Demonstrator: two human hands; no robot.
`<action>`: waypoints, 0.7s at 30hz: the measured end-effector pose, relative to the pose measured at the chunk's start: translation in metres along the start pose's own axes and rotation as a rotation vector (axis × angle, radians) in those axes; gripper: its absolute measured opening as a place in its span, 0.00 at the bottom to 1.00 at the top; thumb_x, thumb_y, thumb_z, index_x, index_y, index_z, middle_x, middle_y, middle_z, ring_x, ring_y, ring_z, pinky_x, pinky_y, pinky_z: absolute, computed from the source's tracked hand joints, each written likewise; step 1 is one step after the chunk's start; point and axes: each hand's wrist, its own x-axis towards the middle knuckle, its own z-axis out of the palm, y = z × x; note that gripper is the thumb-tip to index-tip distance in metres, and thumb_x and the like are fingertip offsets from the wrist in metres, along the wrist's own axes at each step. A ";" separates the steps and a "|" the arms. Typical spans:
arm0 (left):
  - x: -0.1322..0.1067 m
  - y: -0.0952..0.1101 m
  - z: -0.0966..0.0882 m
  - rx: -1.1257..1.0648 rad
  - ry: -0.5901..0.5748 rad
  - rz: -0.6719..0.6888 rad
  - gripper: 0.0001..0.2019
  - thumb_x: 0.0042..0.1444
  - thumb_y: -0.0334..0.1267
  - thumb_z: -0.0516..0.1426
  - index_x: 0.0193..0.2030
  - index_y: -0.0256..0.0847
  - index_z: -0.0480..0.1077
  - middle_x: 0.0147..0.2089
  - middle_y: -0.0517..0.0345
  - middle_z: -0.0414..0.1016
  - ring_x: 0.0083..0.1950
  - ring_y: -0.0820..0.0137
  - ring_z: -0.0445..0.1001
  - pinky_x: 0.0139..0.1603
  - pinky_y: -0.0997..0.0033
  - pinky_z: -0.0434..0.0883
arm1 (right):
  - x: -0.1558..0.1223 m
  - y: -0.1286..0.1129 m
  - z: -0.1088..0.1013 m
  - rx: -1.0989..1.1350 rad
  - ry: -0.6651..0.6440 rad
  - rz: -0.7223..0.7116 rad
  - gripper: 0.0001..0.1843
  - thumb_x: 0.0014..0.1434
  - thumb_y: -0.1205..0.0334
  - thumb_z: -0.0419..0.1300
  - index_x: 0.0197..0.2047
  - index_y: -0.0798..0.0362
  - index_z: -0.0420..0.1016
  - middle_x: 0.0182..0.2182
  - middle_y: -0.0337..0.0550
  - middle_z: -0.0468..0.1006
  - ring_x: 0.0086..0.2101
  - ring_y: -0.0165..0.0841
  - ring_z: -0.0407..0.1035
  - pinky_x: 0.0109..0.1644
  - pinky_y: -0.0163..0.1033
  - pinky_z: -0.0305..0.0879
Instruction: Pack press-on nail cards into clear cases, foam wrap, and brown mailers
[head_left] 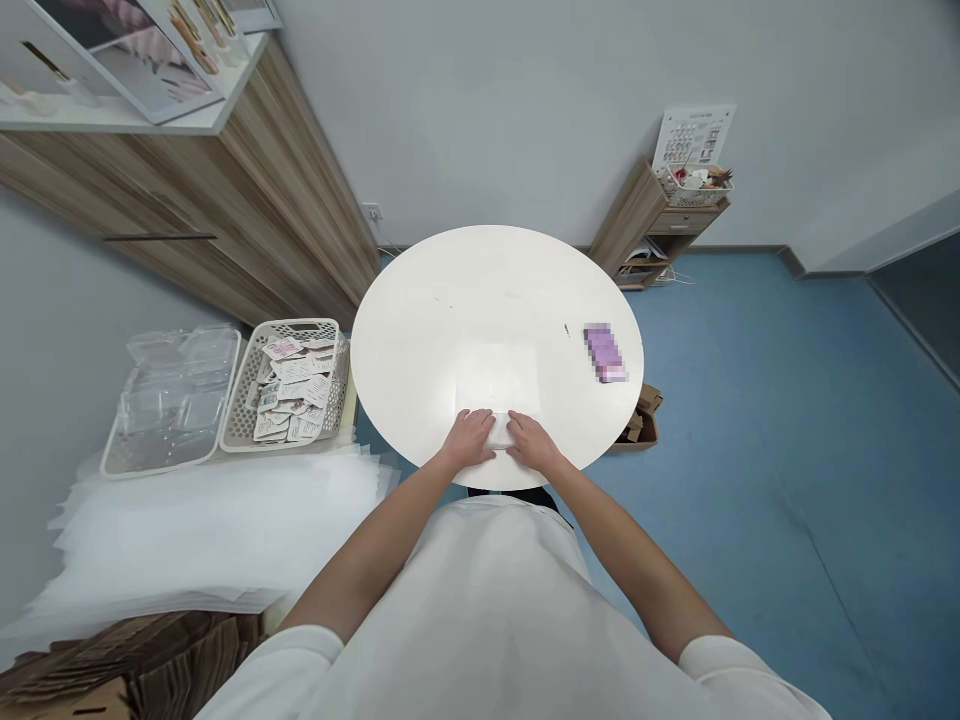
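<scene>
Near the front edge of the round white table (420, 290), a small white box-shaped item (500, 433) lies between my two hands. My left hand (469, 438) grips its left end, with the fingers bent over the top. On the right end, my right hand (532, 441) holds it the same way, its thumb close to the near side. A thin whitish sheet (497, 372) lies flat on the table just beyond the item. Whether the item is wrapped in part of this sheet, I cannot tell.
A blurred purple item (604, 352) lies at the table's right. To the left stand a basket of printed cards (247, 420), a tray of clear plastic boxes (120, 465), a stack of thin white sheets (202, 520) and brown folded cardboard (172, 665). A cardboard box (646, 432) sits below right.
</scene>
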 end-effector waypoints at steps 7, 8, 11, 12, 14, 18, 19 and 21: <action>-0.011 0.006 -0.007 -0.023 -0.046 0.030 0.19 0.43 0.43 0.55 0.44 0.41 0.63 0.45 0.49 0.68 0.47 0.59 0.66 0.51 0.60 0.57 | -0.011 -0.007 -0.013 0.152 -0.083 0.005 0.20 0.47 0.63 0.57 0.44 0.56 0.60 0.45 0.52 0.68 0.44 0.40 0.62 0.45 0.43 0.59; -0.014 0.007 -0.008 -0.044 -0.072 0.031 0.19 0.44 0.45 0.55 0.43 0.41 0.64 0.43 0.51 0.69 0.45 0.60 0.67 0.49 0.60 0.58 | -0.015 -0.008 -0.015 0.192 -0.114 0.022 0.19 0.47 0.62 0.57 0.44 0.55 0.60 0.42 0.49 0.69 0.41 0.38 0.64 0.43 0.41 0.59; -0.019 0.007 -0.010 -0.126 -0.146 0.021 0.18 0.48 0.48 0.51 0.43 0.41 0.65 0.39 0.54 0.71 0.41 0.62 0.69 0.45 0.63 0.61 | -0.023 -0.011 -0.019 0.292 -0.174 0.069 0.17 0.50 0.60 0.55 0.44 0.53 0.60 0.37 0.45 0.70 0.37 0.35 0.64 0.40 0.38 0.58; -0.019 0.007 -0.011 -0.151 -0.157 0.011 0.18 0.49 0.48 0.50 0.44 0.42 0.65 0.39 0.54 0.72 0.41 0.63 0.69 0.44 0.64 0.61 | -0.024 -0.011 -0.020 0.320 -0.176 0.081 0.16 0.51 0.60 0.54 0.44 0.53 0.60 0.37 0.44 0.70 0.36 0.34 0.64 0.39 0.38 0.57; -0.017 0.004 -0.013 -0.193 -0.156 -0.014 0.18 0.51 0.49 0.49 0.43 0.42 0.67 0.42 0.54 0.71 0.44 0.63 0.68 0.44 0.65 0.62 | -0.022 -0.010 -0.023 0.363 -0.154 0.099 0.13 0.53 0.61 0.52 0.43 0.53 0.61 0.37 0.43 0.70 0.36 0.33 0.64 0.39 0.37 0.57; -0.007 -0.005 -0.019 -0.255 -0.117 -0.081 0.18 0.52 0.49 0.48 0.40 0.41 0.69 0.45 0.52 0.69 0.47 0.62 0.67 0.45 0.66 0.63 | -0.006 -0.004 -0.031 0.378 -0.084 0.149 0.12 0.55 0.57 0.51 0.40 0.54 0.67 0.41 0.47 0.68 0.41 0.35 0.63 0.43 0.38 0.57; -0.005 -0.008 -0.020 -0.271 -0.108 -0.100 0.18 0.51 0.49 0.49 0.41 0.41 0.69 0.45 0.52 0.70 0.46 0.62 0.67 0.45 0.66 0.63 | -0.001 -0.002 -0.033 0.376 -0.091 0.170 0.13 0.56 0.56 0.50 0.39 0.54 0.68 0.41 0.48 0.68 0.41 0.35 0.63 0.43 0.38 0.57; -0.002 -0.013 -0.022 -0.307 -0.088 -0.142 0.17 0.49 0.47 0.51 0.44 0.41 0.68 0.43 0.53 0.71 0.44 0.63 0.68 0.43 0.67 0.64 | 0.008 0.002 -0.036 0.382 -0.127 0.207 0.15 0.57 0.54 0.48 0.40 0.54 0.69 0.39 0.48 0.69 0.40 0.36 0.64 0.43 0.38 0.58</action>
